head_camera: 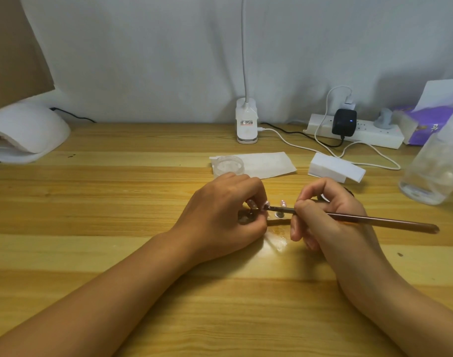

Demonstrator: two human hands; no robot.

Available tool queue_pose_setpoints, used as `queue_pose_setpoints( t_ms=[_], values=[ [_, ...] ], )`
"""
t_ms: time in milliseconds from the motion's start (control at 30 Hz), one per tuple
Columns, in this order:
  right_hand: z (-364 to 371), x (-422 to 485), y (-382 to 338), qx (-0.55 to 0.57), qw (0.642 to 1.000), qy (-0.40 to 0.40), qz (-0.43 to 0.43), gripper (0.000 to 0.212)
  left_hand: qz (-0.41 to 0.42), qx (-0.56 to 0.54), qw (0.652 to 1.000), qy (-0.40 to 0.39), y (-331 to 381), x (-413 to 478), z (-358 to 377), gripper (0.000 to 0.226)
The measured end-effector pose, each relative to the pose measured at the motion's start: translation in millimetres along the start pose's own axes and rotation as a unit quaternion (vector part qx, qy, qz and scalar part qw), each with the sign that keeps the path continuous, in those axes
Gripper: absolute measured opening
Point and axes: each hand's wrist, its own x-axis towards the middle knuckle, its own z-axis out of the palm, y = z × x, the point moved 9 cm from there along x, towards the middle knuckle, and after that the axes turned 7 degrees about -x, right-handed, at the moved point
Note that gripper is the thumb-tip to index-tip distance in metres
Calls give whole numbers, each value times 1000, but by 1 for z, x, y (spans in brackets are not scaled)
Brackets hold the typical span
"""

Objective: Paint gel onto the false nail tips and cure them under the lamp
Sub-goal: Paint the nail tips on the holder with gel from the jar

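Nail tip [267,203] pinched in my left hand [220,215], brush [374,220] gripped in my right hand [323,215] — I'd go thin, light strokes.

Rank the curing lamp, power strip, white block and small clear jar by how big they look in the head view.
Largest to smallest:
1. curing lamp, even though the left edge of the frame cuts it off
2. power strip
3. white block
4. small clear jar

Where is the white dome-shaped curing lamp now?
In the head view, the white dome-shaped curing lamp sits at the far left of the wooden table, left of the white clip-on desk lamp.
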Motion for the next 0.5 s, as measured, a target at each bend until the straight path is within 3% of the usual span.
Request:
queue_pose_setpoints(
  t_ms=[500],
  values=[
    [-7,1,1,18,1000,20,-8,7,-3,-7,1000,3,-1,0,-1,11]
  ],
)
